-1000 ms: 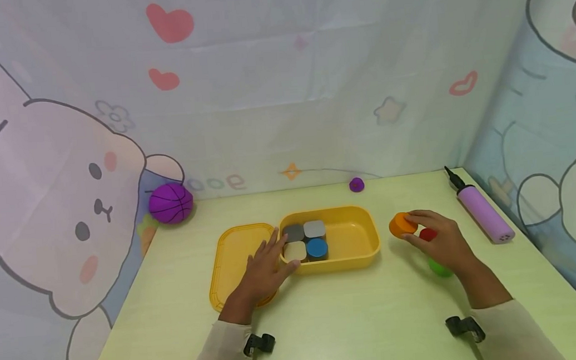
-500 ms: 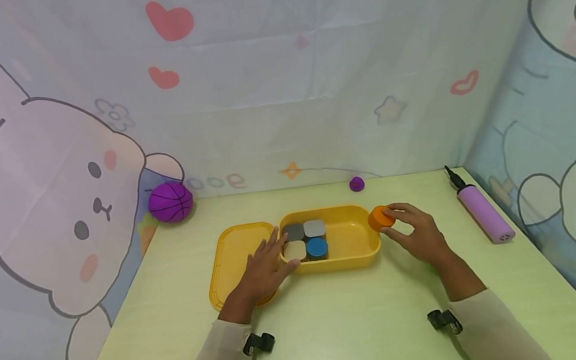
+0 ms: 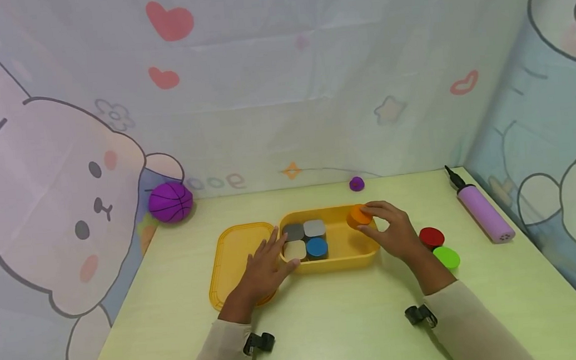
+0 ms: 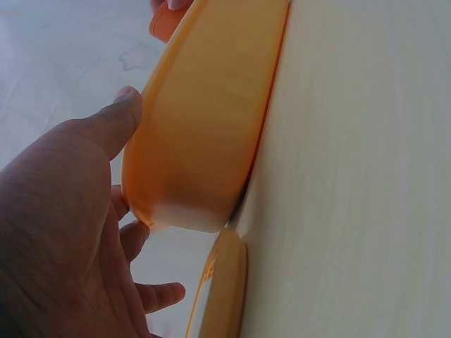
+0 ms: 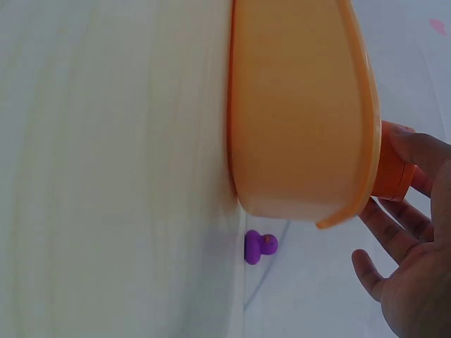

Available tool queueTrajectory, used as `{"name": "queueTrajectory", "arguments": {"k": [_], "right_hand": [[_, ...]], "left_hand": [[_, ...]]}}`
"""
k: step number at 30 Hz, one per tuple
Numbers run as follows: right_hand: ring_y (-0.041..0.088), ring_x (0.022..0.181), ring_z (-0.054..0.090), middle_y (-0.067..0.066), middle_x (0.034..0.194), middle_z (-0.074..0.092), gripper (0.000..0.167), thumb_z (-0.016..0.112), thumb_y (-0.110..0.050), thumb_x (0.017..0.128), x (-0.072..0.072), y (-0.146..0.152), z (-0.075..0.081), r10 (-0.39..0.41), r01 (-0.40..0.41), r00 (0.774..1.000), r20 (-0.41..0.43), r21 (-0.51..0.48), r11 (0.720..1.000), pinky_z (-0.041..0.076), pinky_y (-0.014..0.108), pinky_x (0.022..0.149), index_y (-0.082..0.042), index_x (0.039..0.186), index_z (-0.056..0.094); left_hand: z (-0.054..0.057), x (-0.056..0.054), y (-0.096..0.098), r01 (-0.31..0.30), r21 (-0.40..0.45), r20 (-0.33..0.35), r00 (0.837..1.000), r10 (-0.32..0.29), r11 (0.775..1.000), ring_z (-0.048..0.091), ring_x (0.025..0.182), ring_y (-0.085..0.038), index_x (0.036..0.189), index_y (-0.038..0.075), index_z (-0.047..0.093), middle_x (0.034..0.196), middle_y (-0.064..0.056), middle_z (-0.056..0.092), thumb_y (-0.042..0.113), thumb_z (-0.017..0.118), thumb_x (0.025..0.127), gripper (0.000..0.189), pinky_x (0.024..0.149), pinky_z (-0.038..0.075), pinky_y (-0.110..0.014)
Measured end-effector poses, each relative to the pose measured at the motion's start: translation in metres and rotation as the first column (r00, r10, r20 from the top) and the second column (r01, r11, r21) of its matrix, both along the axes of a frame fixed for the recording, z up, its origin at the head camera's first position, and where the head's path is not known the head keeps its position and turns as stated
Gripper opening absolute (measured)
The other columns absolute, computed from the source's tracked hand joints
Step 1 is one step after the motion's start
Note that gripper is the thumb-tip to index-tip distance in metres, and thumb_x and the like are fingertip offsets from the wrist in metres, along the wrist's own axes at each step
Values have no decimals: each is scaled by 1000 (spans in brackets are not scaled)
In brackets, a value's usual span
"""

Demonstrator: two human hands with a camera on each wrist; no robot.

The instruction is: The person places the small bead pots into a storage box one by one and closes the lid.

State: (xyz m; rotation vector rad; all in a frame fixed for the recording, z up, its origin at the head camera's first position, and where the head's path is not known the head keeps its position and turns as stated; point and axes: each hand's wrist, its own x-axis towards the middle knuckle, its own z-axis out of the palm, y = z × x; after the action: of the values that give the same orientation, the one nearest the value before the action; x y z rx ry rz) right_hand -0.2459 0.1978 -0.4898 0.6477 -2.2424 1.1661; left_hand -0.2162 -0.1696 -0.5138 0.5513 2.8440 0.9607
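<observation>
My right hand (image 3: 394,231) pinches a small orange round tub (image 3: 357,217) between thumb and fingers, over the right part of a yellow box (image 3: 334,265). In the right wrist view the orange tub (image 5: 392,165) shows at the box's rim. My left hand (image 3: 264,268) rests at the box's left end, fingers spread, with thumb and fingertips at the rim in the left wrist view. Inside the box's left half sit a dark grey tub (image 3: 294,232), a light grey tub (image 3: 314,228), a cream tub (image 3: 294,251) and a blue tub (image 3: 316,247).
A yellow lid (image 3: 233,262) lies left of the box, partly under my left hand. Right of it stand a red tub (image 3: 431,237) and a green tub (image 3: 447,258). A purple ball (image 3: 171,202), a small purple duck (image 3: 356,184) and a lilac hand pump (image 3: 486,213) lie farther back.
My right hand has carried the orange tub leftward from beside the box to over its right part, uncovering the red and green tubs. My left hand has stayed put.
</observation>
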Motion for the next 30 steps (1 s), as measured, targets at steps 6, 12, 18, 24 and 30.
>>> {"name": "queueTrajectory", "arguments": {"k": [6,12,18,24,30], "right_hand": [[42,124,73,20,131,75,44,92,-6,87,-4,-12,-2,-33,31,996,85,27,999,53,20,112,1,129,79],[41,127,72,19,134,75,45,91,-11,90,-9,-18,-4,-51,41,985,167,58,997,57,56,111,-1,131,78],[41,128,71,20,135,75,43,90,-12,91,-14,-22,-7,-46,31,979,199,79,996,57,57,113,-1,131,78],[42,120,74,22,132,77,42,91,-8,90,-18,-26,-10,-31,17,980,197,75,997,60,58,106,2,129,78],[40,117,75,21,130,78,41,89,-11,93,-21,-29,-12,-38,12,966,255,101,995,60,58,105,1,129,78]], "left_hand": [[2,2,0,1,10,14,1000,-1,1000,11,171,-45,176,34,23,186,10,2,67,55,108,82,126,4,-87],[3,2,0,0,21,-3,1000,0,1000,12,171,-46,176,33,25,186,8,5,66,56,108,81,125,4,-88],[4,2,1,0,16,3,1000,0,1000,12,171,-45,176,33,24,186,9,4,67,55,108,82,126,4,-87],[4,2,2,-3,16,3,1000,2,1000,13,171,-47,176,31,26,186,7,5,66,56,108,82,125,5,-87],[3,1,2,-1,13,-2,1000,1,1000,14,171,-47,176,31,26,186,7,5,66,56,108,82,125,5,-88]]}}
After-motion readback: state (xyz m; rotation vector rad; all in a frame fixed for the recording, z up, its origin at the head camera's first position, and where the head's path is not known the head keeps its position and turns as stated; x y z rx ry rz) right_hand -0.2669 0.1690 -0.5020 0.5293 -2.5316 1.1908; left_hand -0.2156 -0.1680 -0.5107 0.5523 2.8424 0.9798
